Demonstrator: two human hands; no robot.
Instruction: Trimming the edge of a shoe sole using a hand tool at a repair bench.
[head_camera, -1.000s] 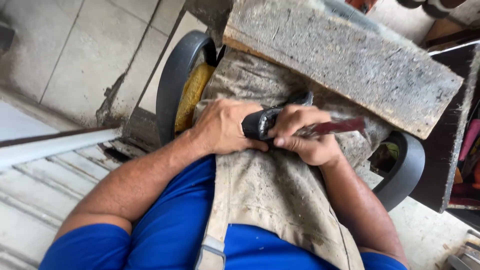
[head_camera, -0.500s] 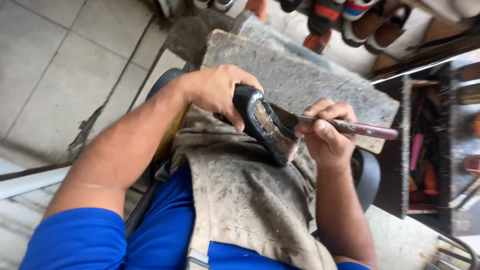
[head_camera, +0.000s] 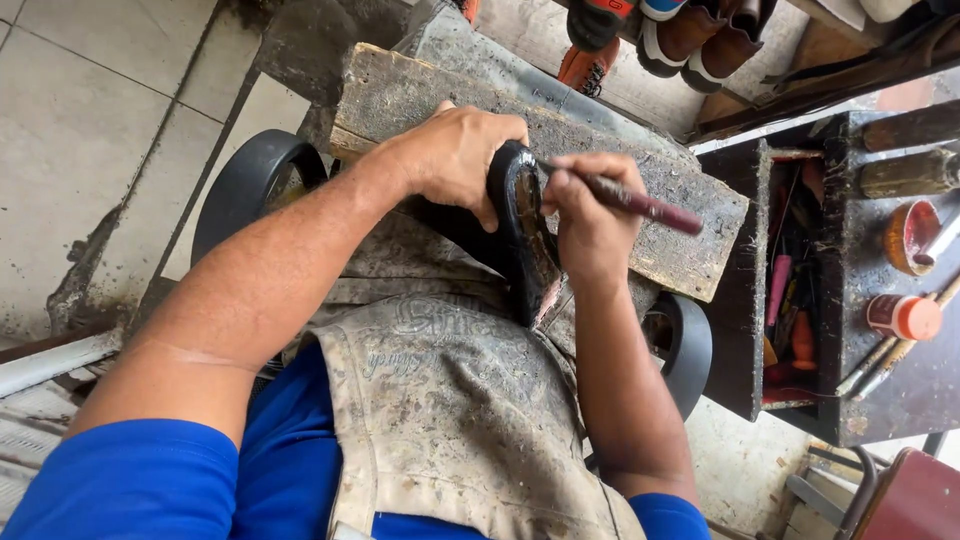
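View from above my lap. My left hand (head_camera: 455, 155) is wrapped around the upper of a black shoe (head_camera: 525, 235), holding it sole-side up and turned toward my right. The shoe stands on my stained apron (head_camera: 450, 400) and leans against the near edge of a worn wooden board (head_camera: 640, 200) that serves as my counter. Its long axis runs from the board down toward my body, slightly tilted, one end under my left fingers and the other low against the apron.

My right hand (head_camera: 590, 220) is closed in a pen-like grip on a dark red-handled brush (head_camera: 630, 200). The handle points up and to the right, away from the shoe; the working tip meets the sole's upper end, just beside my left fingertips. The sole thus lies directly left of my right hand, touching the tool, and the right hand is the nearer to the sole's surface. The sole looks glossy and patchy; whether that is glue or wear I cannot tell.

To the right stands a dark tool box (head_camera: 790, 290) with upright tools, and near it a small orange-capped jar (head_camera: 905, 315). Several shoes (head_camera: 690, 35) lie beyond the board.
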